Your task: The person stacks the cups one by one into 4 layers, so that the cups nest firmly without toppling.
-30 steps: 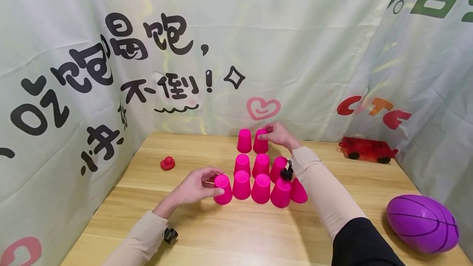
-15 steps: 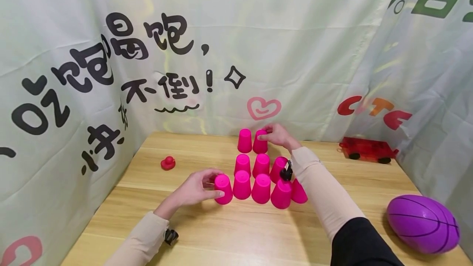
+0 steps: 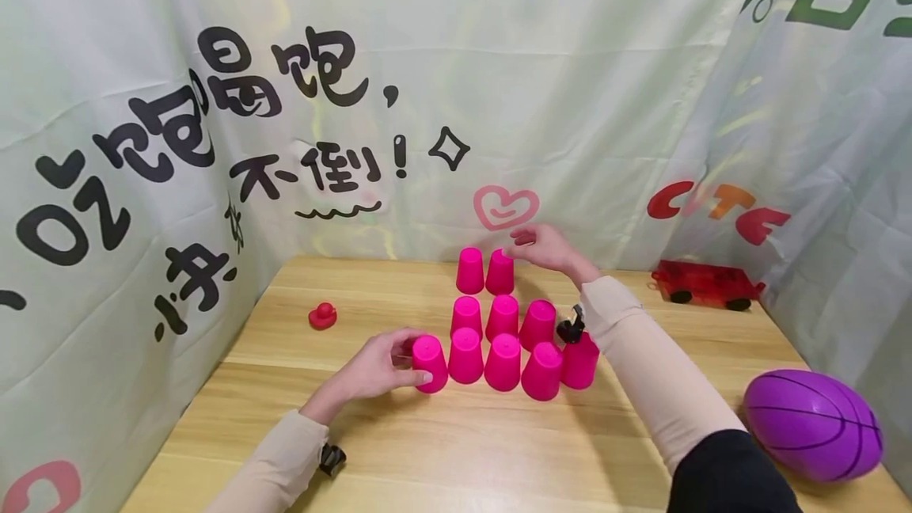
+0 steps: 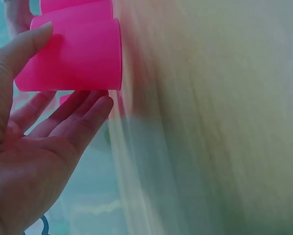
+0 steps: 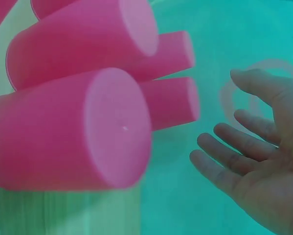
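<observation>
A small red duck toy [image 3: 323,315] sits far left on the worktop [image 3: 456,450]; the left hand [image 3: 378,370] cups the leftmost front pink cup [image 3: 430,363], thumb and fingers around it; the right hand [image 3: 547,248] hovers spread, holding nothing, just beside the back pair of cups [image 3: 485,271]; a purple ball [image 3: 812,426] lies far right.

From my head view, my right forearm sleeve [image 3: 644,370] covers part of the rightmost pink plastic cup [image 3: 580,360] in the front row. The purple rubber ball [image 3: 812,426] runs close to the frame's lower right corner. My left wrist view smears the wooden tabletop [image 4: 210,122] into streaks. My right wrist view cuts the nearest pink cup [image 5: 68,132] at its left edge.
</observation>
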Available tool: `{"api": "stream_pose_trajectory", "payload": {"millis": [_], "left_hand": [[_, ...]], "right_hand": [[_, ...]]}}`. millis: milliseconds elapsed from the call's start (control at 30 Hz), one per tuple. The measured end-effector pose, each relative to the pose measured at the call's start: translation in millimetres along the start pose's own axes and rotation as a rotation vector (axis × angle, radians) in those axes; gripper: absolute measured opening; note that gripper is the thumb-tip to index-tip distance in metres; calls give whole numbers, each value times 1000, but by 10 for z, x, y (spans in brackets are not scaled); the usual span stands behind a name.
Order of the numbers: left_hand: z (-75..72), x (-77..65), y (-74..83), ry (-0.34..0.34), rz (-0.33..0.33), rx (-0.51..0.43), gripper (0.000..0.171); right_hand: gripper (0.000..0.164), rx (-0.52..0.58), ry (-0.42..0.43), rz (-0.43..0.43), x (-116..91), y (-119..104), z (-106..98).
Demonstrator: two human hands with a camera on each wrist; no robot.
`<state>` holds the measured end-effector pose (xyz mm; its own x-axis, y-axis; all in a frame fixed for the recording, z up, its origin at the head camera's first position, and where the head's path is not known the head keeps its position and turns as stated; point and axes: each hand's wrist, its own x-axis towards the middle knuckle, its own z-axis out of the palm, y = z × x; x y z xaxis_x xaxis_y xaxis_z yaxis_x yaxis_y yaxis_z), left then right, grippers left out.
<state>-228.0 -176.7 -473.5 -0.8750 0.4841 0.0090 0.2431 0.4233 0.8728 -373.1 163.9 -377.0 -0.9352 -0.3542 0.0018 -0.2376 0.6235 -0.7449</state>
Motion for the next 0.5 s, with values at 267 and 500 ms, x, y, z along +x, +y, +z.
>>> {"api": "stream_pose_trajectory", "payload": {"millis": [267, 500], "left_hand": [[-8, 107, -47, 100, -16, 11, 57], [-98, 318, -50, 235, 6, -64, 59]], "right_hand": [[60, 19, 55, -71, -425, -8, -196], [64, -5, 86, -49, -904, 110, -203]]}}
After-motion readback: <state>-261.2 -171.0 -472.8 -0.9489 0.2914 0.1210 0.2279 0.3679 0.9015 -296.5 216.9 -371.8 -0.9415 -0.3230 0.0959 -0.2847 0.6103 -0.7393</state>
